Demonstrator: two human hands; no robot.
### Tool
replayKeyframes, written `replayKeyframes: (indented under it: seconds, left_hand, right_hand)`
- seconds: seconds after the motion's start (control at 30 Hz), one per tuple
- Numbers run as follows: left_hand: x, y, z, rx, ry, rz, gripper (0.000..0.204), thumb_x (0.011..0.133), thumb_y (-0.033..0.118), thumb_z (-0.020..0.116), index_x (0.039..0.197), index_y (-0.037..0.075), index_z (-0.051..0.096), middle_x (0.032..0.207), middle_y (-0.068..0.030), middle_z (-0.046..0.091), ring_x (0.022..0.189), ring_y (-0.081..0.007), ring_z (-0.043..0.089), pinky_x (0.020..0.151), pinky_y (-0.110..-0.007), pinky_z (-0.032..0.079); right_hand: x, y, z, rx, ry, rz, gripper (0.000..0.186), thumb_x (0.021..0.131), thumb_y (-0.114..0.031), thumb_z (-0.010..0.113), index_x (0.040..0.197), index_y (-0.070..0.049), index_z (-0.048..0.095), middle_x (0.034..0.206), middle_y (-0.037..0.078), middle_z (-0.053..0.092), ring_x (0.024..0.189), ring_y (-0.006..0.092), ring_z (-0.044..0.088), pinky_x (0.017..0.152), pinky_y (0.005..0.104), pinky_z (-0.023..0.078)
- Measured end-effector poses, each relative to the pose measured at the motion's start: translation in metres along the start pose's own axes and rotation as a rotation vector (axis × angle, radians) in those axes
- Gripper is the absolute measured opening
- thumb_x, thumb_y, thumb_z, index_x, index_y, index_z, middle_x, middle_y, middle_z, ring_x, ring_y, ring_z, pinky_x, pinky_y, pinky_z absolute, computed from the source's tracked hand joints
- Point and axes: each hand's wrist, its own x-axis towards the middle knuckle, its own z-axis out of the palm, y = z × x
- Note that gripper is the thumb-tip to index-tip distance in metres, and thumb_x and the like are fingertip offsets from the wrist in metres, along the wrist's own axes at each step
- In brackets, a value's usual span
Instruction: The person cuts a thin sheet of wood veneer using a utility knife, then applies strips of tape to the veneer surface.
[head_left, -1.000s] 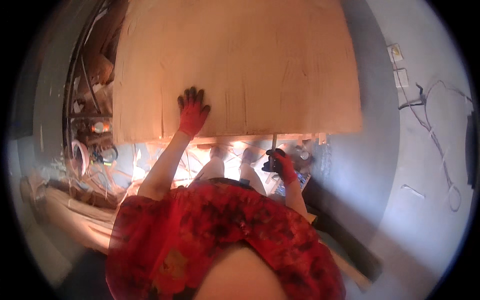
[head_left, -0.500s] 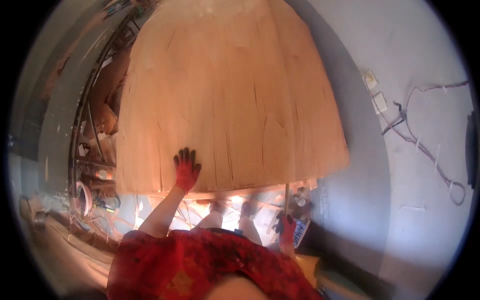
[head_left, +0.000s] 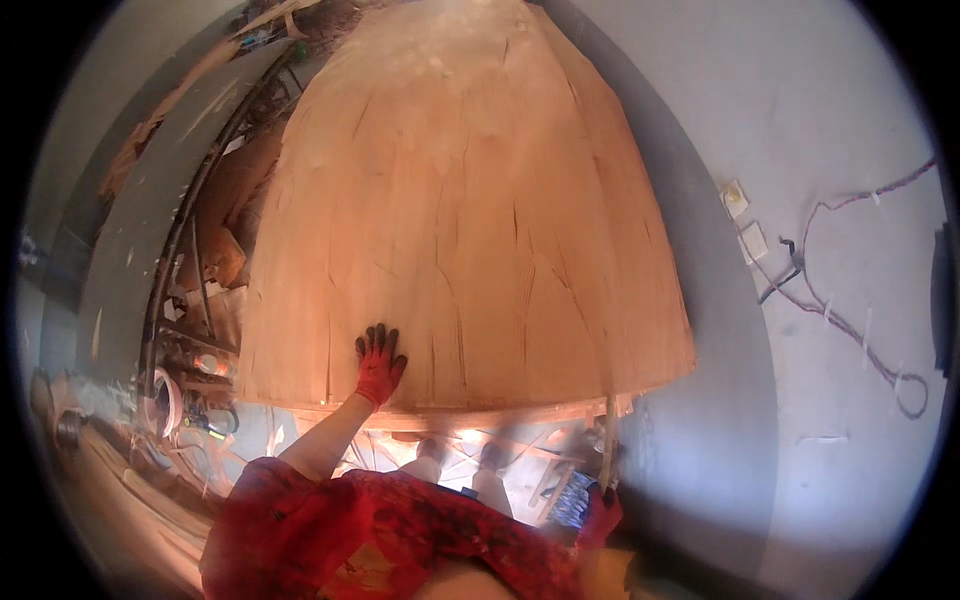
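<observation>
A large stack of thin wood veneer sheets (head_left: 480, 250) with several dark cracks fills the middle of the view. My left hand (head_left: 380, 368), in a red glove with dark fingertips, lies flat near its front edge, fingers spread. Low on the right, my gloved right hand (head_left: 600, 518) is closed round the lower end of a narrow wooden strip (head_left: 609, 440). The strip's upper end reaches the stack's front right edge; whether it is joined there I cannot tell.
Left of the stack, a dark metal frame (head_left: 180, 255) stands beside torn veneer pieces (head_left: 225, 255). Scraps lie on the floor around my feet. A wall with taped cables (head_left: 850, 335) and white sockets (head_left: 753, 242) runs along the right.
My right hand has moved right and nearer to me with the strip. The view has shifted, so the stack's front edge appears lower. My left hand still rests on the veneer.
</observation>
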Motion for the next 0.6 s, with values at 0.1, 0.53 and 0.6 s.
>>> replayKeyframes:
  seconds: [0.1,0.53,0.6]
  left_hand:
    - [-0.004,-0.006,-0.002,0.034,0.005,-0.013,0.066,0.096,0.033,0.057,0.153,0.008,0.036,0.161,-0.0251,0.025,0.150,-0.0462,0.016,0.121,-0.060,0.008]
    - [-0.006,-0.007,0.006,0.079,0.003,0.007,0.065,0.097,0.033,0.055,0.153,0.007,0.036,0.161,-0.0245,0.024,0.149,-0.0475,0.018,0.120,-0.062,0.009]
    - [-0.006,-0.007,0.007,0.103,0.002,0.001,0.065,0.097,0.033,0.055,0.153,0.007,0.035,0.162,-0.0242,0.024,0.149,-0.0471,0.017,0.121,-0.061,0.008]
  right_hand:
    - [-0.005,-0.022,0.000,0.059,-0.023,0.179,0.019,0.088,-0.019,0.076,0.081,-0.003,0.068,0.062,-0.009,0.051,0.052,0.0027,0.039,0.047,0.0239,0.029]
    - [0.016,0.010,0.016,0.059,-0.133,0.139,0.024,0.092,-0.026,0.073,0.090,-0.003,0.067,0.066,-0.002,0.056,0.051,0.0067,0.048,0.045,0.0262,0.038]
    - [0.029,0.013,0.019,0.095,-0.215,0.092,0.025,0.093,-0.028,0.072,0.098,-0.004,0.068,0.066,-0.001,0.056,0.050,0.0092,0.053,0.045,0.0260,0.041]
